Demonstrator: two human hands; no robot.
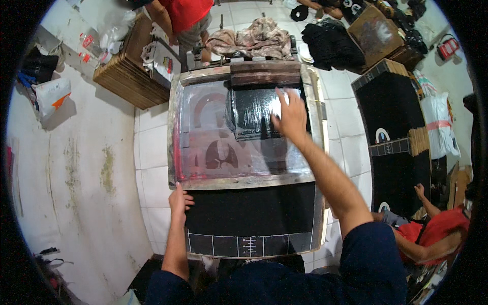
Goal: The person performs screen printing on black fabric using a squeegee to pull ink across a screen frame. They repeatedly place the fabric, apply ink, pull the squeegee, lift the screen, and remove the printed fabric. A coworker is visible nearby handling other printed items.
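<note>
A wooden screen printing frame (244, 183) lies in front of me, its mesh stained pink and grey with rounded shapes. My left hand (179, 203) is at its near left corner, thumb on the wood and fingers bent beside the edge. Below that edge shows black fabric (249, 209) on a flat board. My right hand (293, 116) is over the far right of the mesh, fingers spread and nothing in them. Glossy black ink (252, 109) covers the mesh there. A squeegee with a wooden handle (265, 74) rests at the frame's far side, just beyond that hand.
Stacked cardboard (133, 71) stands at the far left. To the right, black printed panels (389, 109) lie in a row. A crumpled stained cloth (254, 39) sits beyond the frame. One person in red (192, 18) is at the back, another (432, 236) at the lower right.
</note>
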